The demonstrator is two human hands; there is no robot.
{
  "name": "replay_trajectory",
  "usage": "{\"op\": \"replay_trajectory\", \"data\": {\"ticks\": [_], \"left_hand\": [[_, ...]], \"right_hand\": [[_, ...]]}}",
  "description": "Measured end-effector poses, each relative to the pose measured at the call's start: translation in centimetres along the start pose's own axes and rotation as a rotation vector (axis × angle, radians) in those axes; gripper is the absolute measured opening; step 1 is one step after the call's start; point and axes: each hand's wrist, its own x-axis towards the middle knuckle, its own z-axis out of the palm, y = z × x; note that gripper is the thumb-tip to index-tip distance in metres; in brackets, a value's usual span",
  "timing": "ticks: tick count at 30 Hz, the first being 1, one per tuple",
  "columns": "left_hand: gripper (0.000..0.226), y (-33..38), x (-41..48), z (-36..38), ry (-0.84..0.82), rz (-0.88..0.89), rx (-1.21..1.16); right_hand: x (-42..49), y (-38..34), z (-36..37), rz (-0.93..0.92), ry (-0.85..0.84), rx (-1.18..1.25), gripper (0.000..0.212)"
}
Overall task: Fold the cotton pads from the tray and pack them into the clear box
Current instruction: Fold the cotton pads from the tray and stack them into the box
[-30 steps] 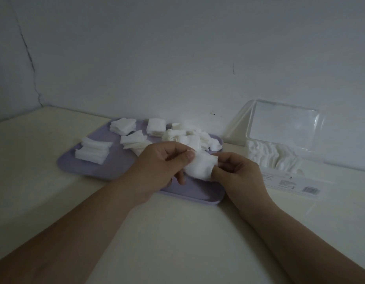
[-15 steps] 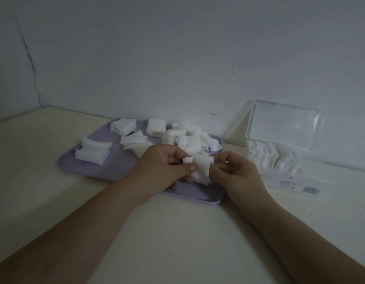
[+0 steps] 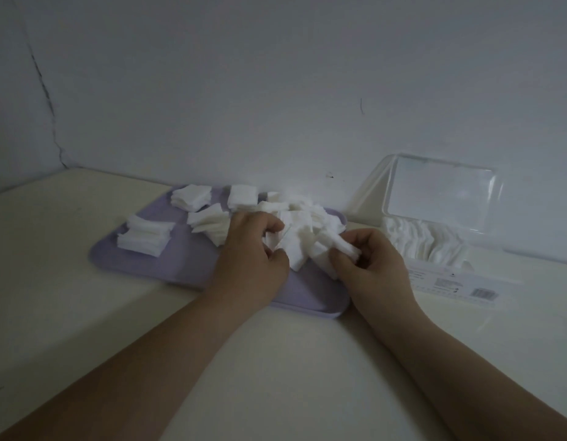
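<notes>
Hands are both hovering over the near right end of the lilac tray, which is sitting on the pale surface up against the wall. Left hand is curling its thumb and fingers onto the left edge of a white cotton pad, and right hand is pinching the other, bunched-up end between thumb and fingertips, so neither one is spreading wide. Honestly can't tell if that's one pad or two pressed together. Small stacks and loose pads are lying all over the rest of the tray. Clear box is sitting just to the right of the tray with its lid standing open, and a row of pads is already sitting inside it.
</notes>
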Motion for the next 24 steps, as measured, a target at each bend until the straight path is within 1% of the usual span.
{"op": "replay_trajectory", "data": {"ticks": [3, 6, 7, 8, 10, 11, 13, 14, 18, 21, 24], "left_hand": [[0.037, 0.1, 0.2, 0.5, -0.136, 0.021, 0.136], [0.037, 0.0, 0.4, 0.7, -0.214, 0.056, 0.134], [0.035, -0.2, 0.4, 0.8, -0.193, 0.064, 0.118], [0.032, -0.3, 0.4, 0.8, -0.138, 0.061, 0.106], [0.027, -0.3, 0.4, 0.8, -0.006, 0.014, 0.114], [0.029, -0.3, 0.6, 0.9, 0.016, -0.027, 0.131], [0.033, -0.3, 0.9, 0.8, -0.024, -0.096, 0.172], [0.031, -0.3, 1.0, 0.8, -0.045, -0.107, 0.182], [0.022, -0.4, 0.9, 0.6, -0.037, -0.079, 0.156], [0.021, -0.1, 0.7, 0.4, -0.011, -0.112, 0.042], [0.016, 0.5, 0.7, -0.4, -0.001, -0.192, -0.177]], "right_hand": [[0.1, 0.0, 0.2, 0.001, 0.013, -0.013, 0.014], [0.1, 0.1, 0.2, 0.018, 0.021, -0.002, 0.015], [0.2, 0.1, 0.2, 0.026, 0.025, -0.003, 0.016], [0.2, 0.2, 0.2, 0.032, 0.029, -0.003, 0.016], [0.2, 0.2, 0.2, 0.036, 0.032, 0.01, 0.017], [0.2, 0.2, 0.3, 0.038, 0.027, 0.017, 0.017], [0.2, 0.2, 0.3, 0.04, 0.005, 0.027, 0.017], [0.2, 0.3, 0.3, 0.038, -0.012, 0.03, 0.017], [0.1, 0.5, 0.4, 0.035, -0.051, 0.033, 0.016], [0.2, 0.5, 0.3, 0.048, -0.045, 0.125, 0.018], [0.3, 0.3, 0.1, 0.08, -0.076, 0.246, 0.022]]}}
